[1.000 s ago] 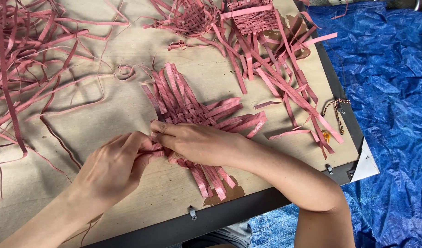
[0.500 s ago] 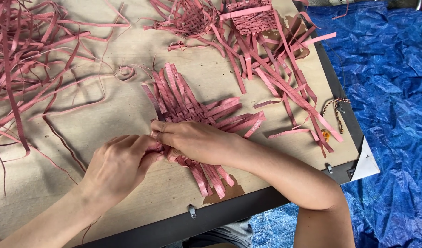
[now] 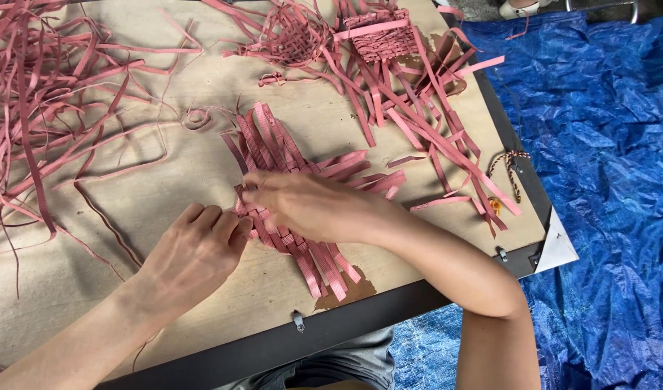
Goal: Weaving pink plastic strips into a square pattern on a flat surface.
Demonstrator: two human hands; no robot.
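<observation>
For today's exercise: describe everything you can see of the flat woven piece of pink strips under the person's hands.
The woven piece is a flat mat of pink, band-like strips that look like plastic strapping, interlaced near its middle, with loose ends fanning toward the far side, the right and the near table edge. It lies flat on the wooden board, unfinished. The right hand rests across its middle; the left hand touches its left edge with curled fingertips.

One flat woven mat (image 3: 288, 188) of pink strips, two part-woven pink baskets (image 3: 292, 36) (image 3: 380, 36), two hands (image 3: 194, 253) (image 3: 310, 206), one wooden board (image 3: 324, 123).
</observation>
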